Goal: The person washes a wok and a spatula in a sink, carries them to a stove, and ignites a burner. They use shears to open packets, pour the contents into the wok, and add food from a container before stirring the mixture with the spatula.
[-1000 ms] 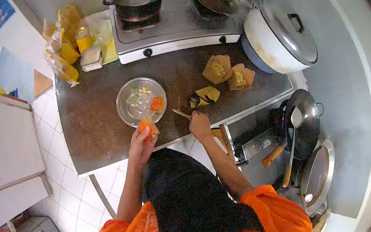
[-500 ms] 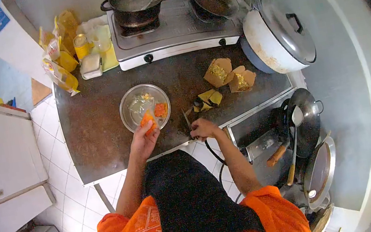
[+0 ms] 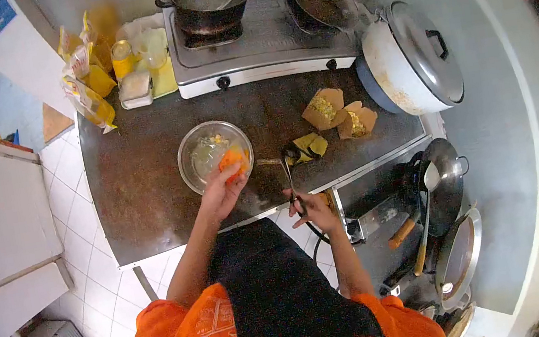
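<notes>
Pinched in my left hand point(image 3: 221, 194) is a small clear plastic bag of orange food point(image 3: 233, 162), over the right side of a round metal bowl point(image 3: 185, 155). A clear bag point(image 3: 205, 156) and some small yellowish bits lie inside the bowl. My right hand point(image 3: 319, 213), at the counter's front edge, grips the dark handles of a pair of scissors point(image 3: 289, 178), whose blades point away from me. Just beyond the blades is a yellow-green and black folded bundle point(image 3: 308, 148).
Two brown paper boxes point(image 3: 339, 117) with yellowish food stand behind the bundle. At the back, a gas stove point(image 3: 266, 56) carries a black pot point(image 3: 210, 15) and a pan point(image 3: 324, 3). A large lidded pot point(image 3: 402, 70) is at right, yellow packets point(image 3: 90, 102) at left.
My left hand has moved slightly right and turned the orange bag. My right hand has shifted right and toward me, its fingers spreading on the scissors, which now show more fully.
</notes>
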Demonstrator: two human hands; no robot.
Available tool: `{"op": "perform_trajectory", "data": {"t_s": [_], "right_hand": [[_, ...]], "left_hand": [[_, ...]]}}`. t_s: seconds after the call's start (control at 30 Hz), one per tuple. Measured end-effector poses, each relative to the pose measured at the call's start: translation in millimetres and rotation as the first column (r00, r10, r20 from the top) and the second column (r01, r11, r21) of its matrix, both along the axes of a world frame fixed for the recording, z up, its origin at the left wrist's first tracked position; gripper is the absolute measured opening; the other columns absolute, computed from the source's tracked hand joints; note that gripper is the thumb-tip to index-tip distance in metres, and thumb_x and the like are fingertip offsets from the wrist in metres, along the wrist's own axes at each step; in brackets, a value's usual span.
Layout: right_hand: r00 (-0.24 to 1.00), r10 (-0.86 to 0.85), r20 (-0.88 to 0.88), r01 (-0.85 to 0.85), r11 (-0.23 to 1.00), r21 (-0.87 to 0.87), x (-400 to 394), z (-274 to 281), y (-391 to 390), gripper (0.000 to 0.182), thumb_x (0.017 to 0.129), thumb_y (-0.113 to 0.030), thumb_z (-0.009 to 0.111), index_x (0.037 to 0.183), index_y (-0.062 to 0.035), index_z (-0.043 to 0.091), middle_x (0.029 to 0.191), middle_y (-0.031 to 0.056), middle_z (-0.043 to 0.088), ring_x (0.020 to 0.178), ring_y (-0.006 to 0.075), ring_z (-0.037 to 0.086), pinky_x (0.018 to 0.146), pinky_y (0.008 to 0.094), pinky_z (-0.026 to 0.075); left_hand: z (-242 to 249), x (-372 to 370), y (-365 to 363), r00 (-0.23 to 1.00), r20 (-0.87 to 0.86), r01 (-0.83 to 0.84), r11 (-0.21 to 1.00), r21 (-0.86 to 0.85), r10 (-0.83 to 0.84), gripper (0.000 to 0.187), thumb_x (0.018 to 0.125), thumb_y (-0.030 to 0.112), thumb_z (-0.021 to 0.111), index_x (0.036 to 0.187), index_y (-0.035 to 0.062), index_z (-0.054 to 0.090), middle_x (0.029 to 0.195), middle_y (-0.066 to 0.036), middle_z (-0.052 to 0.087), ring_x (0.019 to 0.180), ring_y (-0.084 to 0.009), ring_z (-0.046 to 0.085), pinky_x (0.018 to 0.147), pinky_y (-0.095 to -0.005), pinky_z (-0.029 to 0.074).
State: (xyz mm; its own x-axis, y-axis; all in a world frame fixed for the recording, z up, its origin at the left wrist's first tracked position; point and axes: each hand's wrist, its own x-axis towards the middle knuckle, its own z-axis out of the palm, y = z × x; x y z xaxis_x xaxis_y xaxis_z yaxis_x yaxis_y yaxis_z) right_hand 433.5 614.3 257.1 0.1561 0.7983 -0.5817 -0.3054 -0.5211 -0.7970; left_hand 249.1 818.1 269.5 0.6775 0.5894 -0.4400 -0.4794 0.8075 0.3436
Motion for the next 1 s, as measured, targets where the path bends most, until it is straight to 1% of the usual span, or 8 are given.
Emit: {"op": "perform_trajectory", "data": {"t_s": [0.1, 0.2, 0.33, 0.4, 0.7, 0.73, 0.8, 1.0], "right_hand": [[0.974, 0.003, 0.228, -0.030, 0.993, 0.114, -27.7, 37.4, 9.1, 0.050, 0.084, -0.009, 0.064, 0.131, -0.0049, 0.048, 0.102, 0.0104, 0.061, 0.083, 0.0131, 0.060, 0.063, 0.0313, 0.060], [0.943, 0.037, 0.331, -0.105, 0.976, 0.190, -44.9, 52.1, 18.5, 0.051, 0.082, 0.008, 0.048, 0.131, -0.0036, 0.047, 0.077, 0.0031, 0.052, 0.072, 0.0117, 0.057, 0.056, 0.0249, 0.054], [0.899, 0.060, 0.434, -0.168, 0.962, 0.214, -43.9, 46.7, 18.5, 0.051, 0.081, 0.008, 0.049, 0.131, -0.0036, 0.048, 0.076, 0.0025, 0.053, 0.071, 0.0093, 0.055, 0.055, 0.0239, 0.053], [0.910, -0.032, 0.414, -0.064, 0.974, 0.217, -49.2, 49.8, 19.9, 0.048, 0.082, 0.004, 0.056, 0.129, -0.0025, 0.050, 0.074, 0.0002, 0.054, 0.063, 0.0055, 0.051, 0.050, 0.0214, 0.048], [0.808, 0.020, 0.589, -0.140, 0.977, 0.160, -50.5, 46.7, 14.4, 0.039, 0.080, -0.005, 0.069, 0.118, -0.0030, 0.060, 0.057, -0.0079, 0.045, 0.051, 0.0011, 0.040, 0.048, 0.0177, 0.030], [0.808, 0.016, 0.589, -0.137, 0.977, 0.161, -50.4, 46.6, 14.4, 0.039, 0.080, -0.005, 0.069, 0.118, -0.0030, 0.060, 0.057, -0.0079, 0.045, 0.051, 0.0011, 0.040, 0.048, 0.0177, 0.030], [0.813, 0.017, 0.582, -0.141, 0.976, 0.168, -50.8, 46.2, 16.0, 0.047, 0.077, -0.024, 0.074, 0.117, -0.0026, 0.061, 0.083, 0.0116, 0.069, 0.070, 0.0111, 0.061, 0.066, 0.0263, 0.049], [0.835, -0.041, 0.549, -0.061, 0.984, 0.165, -53.6, 34.4, 9.1, 0.050, 0.073, -0.027, 0.077, 0.114, -0.0024, 0.063, 0.085, 0.0119, 0.070, 0.077, 0.0130, 0.063, 0.071, 0.0285, 0.050]], "left_hand": [[2.8, 15.1, -5.5, 0.998, -0.024, 0.063, 0.997, 0.036, -0.062, 0.036, 0.087, 0.005, 0.061, 0.120, 0.0068, 0.048, 0.109, -0.005, 0.056, 0.092, -0.0141, 0.057, 0.075, -0.0254, 0.052], [-2.3, 30.3, -11.8, 0.993, 0.008, 0.120, 0.990, 0.072, -0.121, 0.044, 0.086, 0.003, 0.060, 0.126, 0.0082, 0.042, 0.115, -0.007, 0.054, 0.100, -0.0179, 0.056, 0.082, -0.0295, 0.051], [-0.7, 38.1, -23.0, 0.989, -0.002, 0.149, 0.976, 0.161, -0.150, 0.040, 0.087, 0.004, 0.061, 0.123, 0.0041, 0.044, 0.115, -0.007, 0.055, 0.104, -0.0181, 0.056, 0.088, -0.0308, 0.049], [2.3, 36.2, -26.8, 0.987, -0.014, 0.158, 0.971, 0.178, -0.159, 0.041, 0.087, 0.003, 0.061, 0.124, 0.0038, 0.043, 0.117, -0.008, 0.054, 0.106, -0.0190, 0.055, 0.089, -0.0317, 0.049], [13.9, 20.4, -28.1, 0.973, -0.060, 0.230, 0.925, 0.304, -0.223, 0.045, 0.087, 0.003, 0.061, 0.127, 0.0030, 0.041, 0.118, -0.008, 0.054, 0.108, -0.0197, 0.055, 0.091, -0.0319, 0.048], [14.8, 20.3, -28.0, 0.964, -0.079, 0.264, 0.899, 0.349, -0.252, 0.044, 0.087, 0.003, 0.061, 0.127, 0.0029, 0.041, 0.118, -0.008, 0.054, 0.107, -0.0192, 0.055, 0.091, -0.0316, 0.048], [17.8, 18.4, -29.0, 0.960, -0.105, 0.280, 0.891, 0.357, -0.260, 0.044, 0.087, 0.003, 0.061, 0.127, 0.0027, 0.042, 0.117, -0.008, 0.055, 0.106, -0.0187, 0.056, 0.090, -0.0315, 0.048], [28.9, 14.7, -35.1, 0.961, -0.145, 0.274, 0.880, 0.387, -0.235, 0.044, 0.086, 0.003, 0.062, 0.126, 0.0021, 0.043, 0.113, -0.007, 0.057, 0.104, -0.0176, 0.057, 0.088, -0.0306, 0.049]]}}
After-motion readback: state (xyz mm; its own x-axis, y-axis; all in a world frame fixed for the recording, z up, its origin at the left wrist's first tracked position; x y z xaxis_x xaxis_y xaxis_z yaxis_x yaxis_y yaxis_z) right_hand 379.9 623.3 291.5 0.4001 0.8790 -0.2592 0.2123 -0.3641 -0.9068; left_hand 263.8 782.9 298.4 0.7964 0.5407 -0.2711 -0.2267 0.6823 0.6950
